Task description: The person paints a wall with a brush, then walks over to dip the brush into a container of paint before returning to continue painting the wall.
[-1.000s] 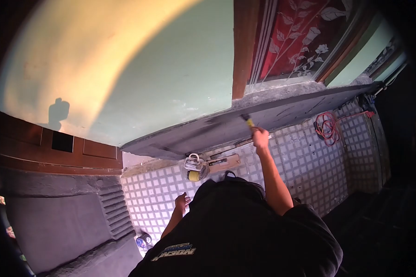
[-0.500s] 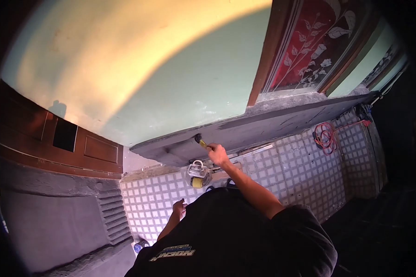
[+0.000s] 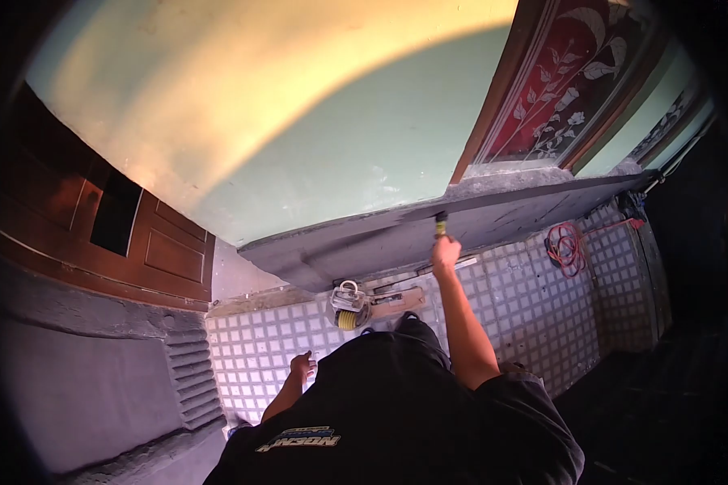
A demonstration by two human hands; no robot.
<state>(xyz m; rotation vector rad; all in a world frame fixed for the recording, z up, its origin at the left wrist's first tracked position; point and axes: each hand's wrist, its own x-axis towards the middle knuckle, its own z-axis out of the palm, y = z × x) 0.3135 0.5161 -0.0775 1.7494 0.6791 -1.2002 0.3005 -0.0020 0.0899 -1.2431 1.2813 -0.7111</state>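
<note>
A red cord (image 3: 577, 252) is coiled on the tiled floor (image 3: 526, 299); a floral-etched windowpane (image 3: 570, 89) is set above that floor, a panelled wooden door (image 3: 174, 250) to the floor's left.

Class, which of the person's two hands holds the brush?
The right hand, stretched toward the grey lower wall, holds the brush with the yellow handle. The left hand hangs over the tiled floor, without a brush.

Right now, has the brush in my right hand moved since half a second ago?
Yes, the brush has moved rightward along the grey lower wall, nearer the lower end of the window frame.
</note>
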